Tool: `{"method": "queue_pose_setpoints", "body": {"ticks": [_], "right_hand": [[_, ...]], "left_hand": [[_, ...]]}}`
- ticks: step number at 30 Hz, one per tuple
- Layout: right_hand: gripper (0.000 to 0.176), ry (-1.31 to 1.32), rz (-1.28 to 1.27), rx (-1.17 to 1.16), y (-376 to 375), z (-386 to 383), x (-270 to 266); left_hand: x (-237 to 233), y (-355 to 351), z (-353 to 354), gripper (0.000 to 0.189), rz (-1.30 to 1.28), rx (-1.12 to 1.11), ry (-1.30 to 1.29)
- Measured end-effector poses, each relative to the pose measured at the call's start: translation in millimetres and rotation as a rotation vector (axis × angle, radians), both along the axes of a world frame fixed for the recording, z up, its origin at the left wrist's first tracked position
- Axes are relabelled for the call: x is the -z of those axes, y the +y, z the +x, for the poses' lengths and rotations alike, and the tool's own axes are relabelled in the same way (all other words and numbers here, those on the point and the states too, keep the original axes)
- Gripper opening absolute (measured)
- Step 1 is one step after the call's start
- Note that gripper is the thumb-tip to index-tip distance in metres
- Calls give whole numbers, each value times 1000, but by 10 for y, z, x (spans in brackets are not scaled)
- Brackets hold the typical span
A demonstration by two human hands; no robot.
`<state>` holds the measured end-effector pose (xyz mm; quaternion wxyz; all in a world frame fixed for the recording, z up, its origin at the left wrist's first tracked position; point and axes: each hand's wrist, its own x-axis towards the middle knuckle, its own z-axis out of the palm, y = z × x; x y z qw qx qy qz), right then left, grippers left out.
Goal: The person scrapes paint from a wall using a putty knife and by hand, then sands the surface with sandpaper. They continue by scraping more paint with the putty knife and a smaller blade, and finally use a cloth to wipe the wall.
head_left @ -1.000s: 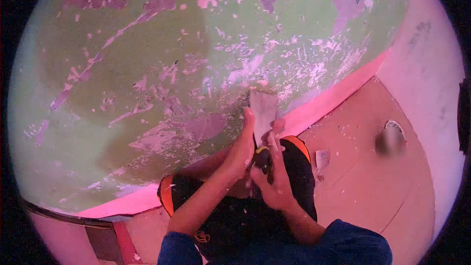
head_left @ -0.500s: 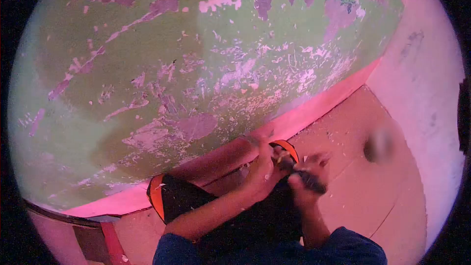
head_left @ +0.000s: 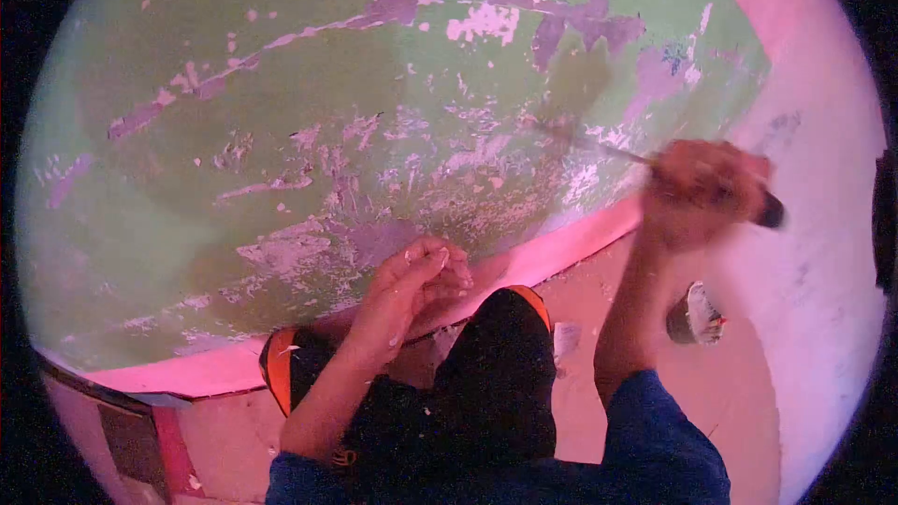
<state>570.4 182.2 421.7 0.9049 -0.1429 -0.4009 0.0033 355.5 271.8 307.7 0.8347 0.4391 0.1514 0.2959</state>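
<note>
My right hand [head_left: 702, 187], blurred by motion, is closed around a dark-handled tool [head_left: 603, 145] with a long, thin blade. The handle's black end sticks out past the heel of my hand, while the blade points left toward the wall and is smeared. Whether its tip touches the wall cannot be made out. My left hand [head_left: 416, 285] is held in front of the wall's lower part, fingers loosely curled and apart, with nothing visible in it. Green paint on the wall [head_left: 309, 93] is scratched and flaked, showing pinkish patches beneath.
A small container [head_left: 694, 316] with a whitish, crusted rim stands on the floor [head_left: 599, 281] at right. A pink skirting band [head_left: 543, 257] runs along the wall's foot. My bent knees [head_left: 500, 337] are close to it. Another pale wall [head_left: 823, 224] rises at right.
My hands were together over my knees, with the tool between them. Now the right hand has lifted the tool up and right, and the left has moved left, away from it.
</note>
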Motion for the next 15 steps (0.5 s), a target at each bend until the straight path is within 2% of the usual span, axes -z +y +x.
{"method": "queue_pose_setpoints", "body": {"ticks": [2, 3, 6, 8, 11, 12, 14, 15], "right_hand": [[25, -163, 295, -352, -339, 157, -102], [25, -160, 289, -352, -272, 134, -101], [29, -127, 42, -317, 97, -1, -11], [29, -133, 69, -310, 44, 175, 10], [27, -355, 345, -590, -161, 76, -193], [27, -345, 341, -587, -70, 54, -103], [29, -209, -135, -231, 264, 17, 198], [26, -361, -211, -826, 95, 450, 193]], "left_hand": [[28, 17, 48, 18, 31, 5, 41], [44, 7, 65, 17, 58, 22, 102], [88, -19, 109, 16, 26, 40, 107], [107, -24, 75, 16, 58, 47, 82], [138, 36, 133, 15, 53, 35, 103], [150, 32, 141, 15, 16, 17, 135], [79, -1, 85, 16, 25, 26, 139], [60, 18, 83, 17, 39, 24, 126]]}}
